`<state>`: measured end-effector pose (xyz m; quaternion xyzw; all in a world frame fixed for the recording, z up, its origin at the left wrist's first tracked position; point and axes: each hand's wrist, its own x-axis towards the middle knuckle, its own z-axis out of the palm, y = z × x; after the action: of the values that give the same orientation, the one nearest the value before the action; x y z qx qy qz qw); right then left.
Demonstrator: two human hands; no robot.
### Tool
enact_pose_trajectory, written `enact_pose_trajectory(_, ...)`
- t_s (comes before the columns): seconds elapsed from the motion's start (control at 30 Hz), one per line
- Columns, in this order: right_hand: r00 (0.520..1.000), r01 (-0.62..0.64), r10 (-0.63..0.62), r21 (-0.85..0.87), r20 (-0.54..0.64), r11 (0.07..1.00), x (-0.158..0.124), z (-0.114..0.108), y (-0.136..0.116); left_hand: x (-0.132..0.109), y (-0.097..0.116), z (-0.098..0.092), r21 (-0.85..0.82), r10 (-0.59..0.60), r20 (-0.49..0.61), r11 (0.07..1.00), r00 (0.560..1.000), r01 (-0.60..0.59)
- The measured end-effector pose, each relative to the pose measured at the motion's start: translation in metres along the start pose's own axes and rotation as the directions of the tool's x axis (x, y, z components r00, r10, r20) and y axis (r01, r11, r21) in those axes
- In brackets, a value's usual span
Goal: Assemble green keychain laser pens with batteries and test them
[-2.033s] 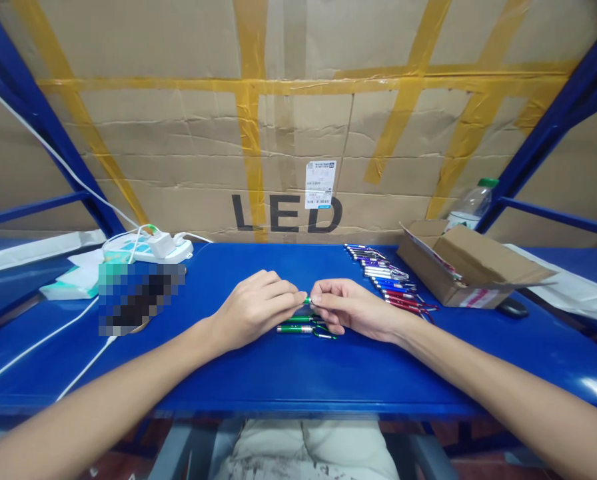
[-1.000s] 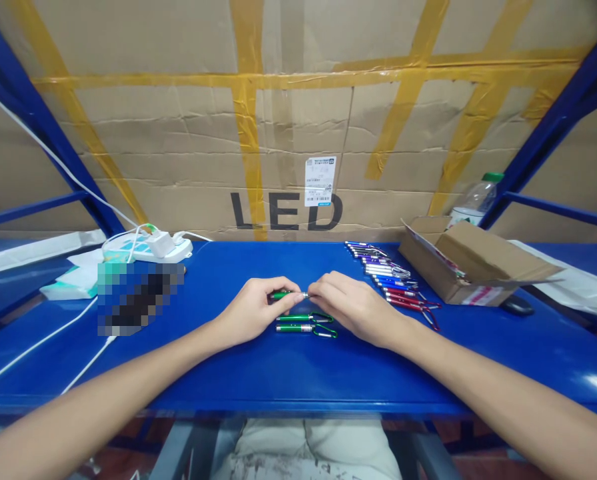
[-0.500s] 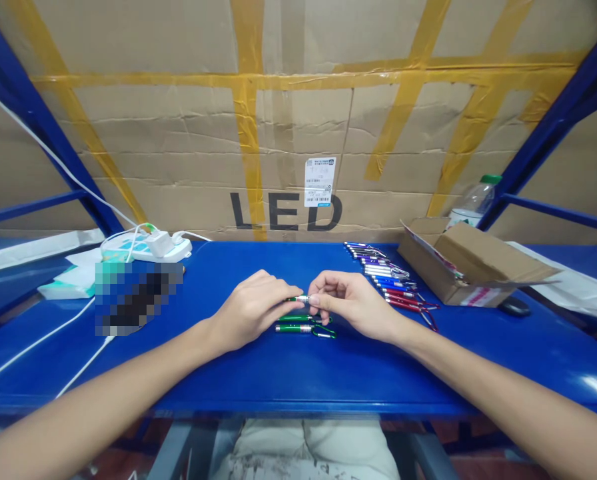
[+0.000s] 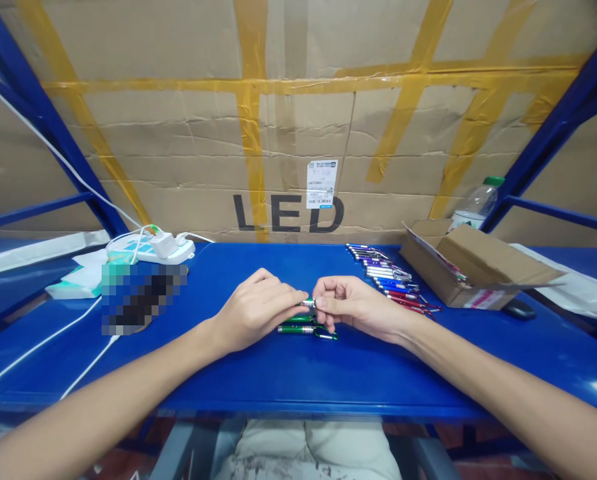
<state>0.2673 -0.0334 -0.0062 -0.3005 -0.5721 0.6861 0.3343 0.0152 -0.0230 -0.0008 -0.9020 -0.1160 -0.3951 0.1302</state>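
Head view | left hand: gripping a slim, shiny cylinder at one end | right hand: pinching the opposite end | cylinder: extending between both hands over the smooth, glossy blue surface | green metallic tubes: lying parallel just nearer the person | open cardboard box: standing at right

green tubes, blue table

Fairly bright, even light, white glare on the table at far right, stretched edges, dark top-right corner, pixelated patch at left
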Motion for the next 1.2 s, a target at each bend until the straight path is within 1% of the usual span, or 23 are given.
enact_pose_trajectory(0.07, 0.999, 0.035, -0.036, -0.031, -0.03, 0.999, 0.001, 0.001, 0.002, -0.002, -0.001, 0.002, -0.023, -0.036, 0.022, 0.999, 0.999, 0.036)
enact_pose_trajectory(0.17, 0.988, 0.129, -0.137, -0.098, -0.078, 0.987, 0.002, 0.004, 0.003, -0.004, -0.002, 0.004, -0.04, -0.073, 0.035, 0.996, 0.997, 0.075)
enact_pose_trajectory(0.23, 0.969, 0.204, -0.224, -0.179, -0.103, 0.962, 0.003, 0.006, 0.002, -0.005, -0.003, 0.006, -0.052, -0.108, 0.036, 0.993, 0.993, 0.11)
enact_pose_trajectory(0.3, 0.946, 0.254, -0.297, -0.273, -0.132, 0.928, 0.002, 0.008, 0.001, -0.005, -0.002, 0.007, -0.063, -0.155, 0.036, 0.986, 0.987, 0.157)
enact_pose_trajectory(0.4, 0.915, 0.284, -0.366, -0.376, -0.17, 0.882, 0.0, 0.009, 0.001, -0.004, -0.001, 0.008, -0.087, -0.22, 0.026, 0.971, 0.975, 0.221)
enact_pose_trajectory(0.57, 0.896, 0.318, -0.42, -0.454, -0.142, 0.832, -0.001, 0.004, 0.006, -0.003, 0.0, 0.008, -0.131, -0.31, 0.048, 0.941, 0.95, 0.313)
enact_pose_trajectory(0.7, 0.895, 0.297, -0.427, -0.542, -0.13, 0.787, -0.002, 0.002, 0.008, -0.004, -0.001, 0.007, -0.172, -0.335, 0.108, 0.921, 0.936, 0.349)
enact_pose_trajectory(0.77, 0.9, 0.286, -0.416, -0.542, -0.132, 0.79, -0.002, 0.003, 0.008, -0.004, -0.002, 0.006, -0.189, -0.33, 0.128, 0.917, 0.935, 0.35)
enact_pose_trajectory(0.83, 0.908, 0.277, -0.396, -0.512, -0.139, 0.813, -0.002, 0.004, 0.007, -0.004, -0.002, 0.006, -0.199, -0.318, 0.133, 0.919, 0.939, 0.339)
enact_pose_trajectory(1.0, 0.936, 0.237, -0.321, -0.413, -0.147, 0.879, -0.002, 0.01, 0.004, -0.007, -0.005, 0.007, -0.172, -0.245, 0.103, 0.95, 0.964, 0.26)
enact_pose_trajectory(1.2, 0.964, 0.177, -0.237, -0.371, -0.12, 0.911, -0.001, 0.01, 0.002, -0.008, -0.007, 0.007, -0.068, -0.117, 0.062, 0.99, 0.991, 0.122)
